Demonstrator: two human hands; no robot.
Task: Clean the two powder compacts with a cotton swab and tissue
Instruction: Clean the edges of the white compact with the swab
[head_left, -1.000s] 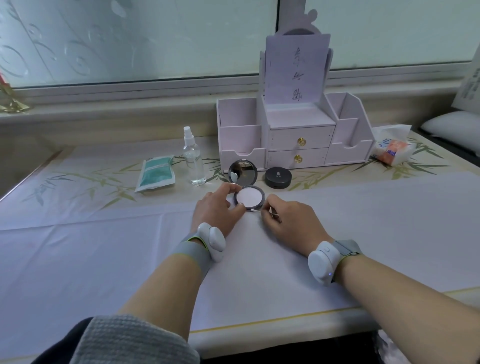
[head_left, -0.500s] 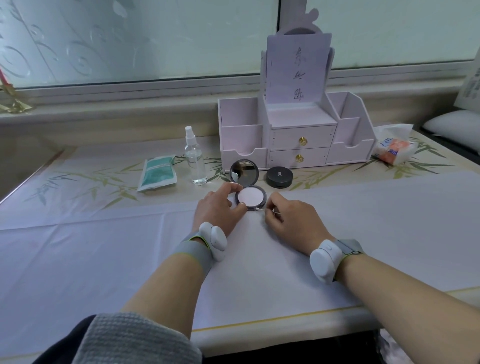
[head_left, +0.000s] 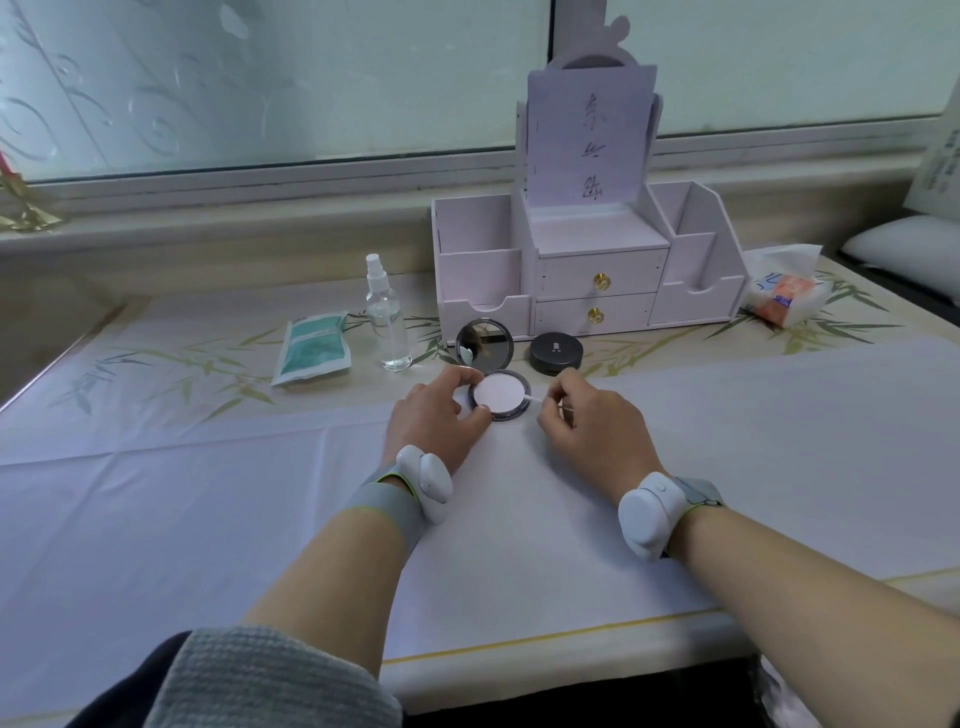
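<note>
The right hand (head_left: 587, 421) had a closed grip, with thumb and fingertips pinching a thin white cotton swab (head_left: 540, 399). The swab's cotton tip touched the right rim of the open black round powder compact (head_left: 500, 396), which lay flat on the surface directly ahead of the person. The left hand (head_left: 431, 415) also had a closed grip: its thumb and forefinger curved round the left side of the compact's base, holding it. The base held a pale pink disc of pressed powder. The hinged lid stood upright behind it, its round mirror (head_left: 484, 345) facing the person.

Each wrist wore a grey band with a white oval device (head_left: 649, 514).

Both hands rested on a plain white sheet (head_left: 208, 493) spread over the near part of the surface, with the open compact near the sheet's far edge. Beyond the sheet, the surface (head_left: 156, 358) showed a pale cover printed with green bamboo leaves.

Just behind and to the right of the open compact sat the closed black round powder compact (head_left: 555, 353), apart from both hands. To the left stood a clear plastic spray bottle (head_left: 387, 322), with a flat green and white packet (head_left: 311, 345) beside it. Behind the compacts stood a pale pink wooden organiser with two small drawers (head_left: 587, 270). At the far right lay a soft pack of white tissues (head_left: 784, 291).
</note>
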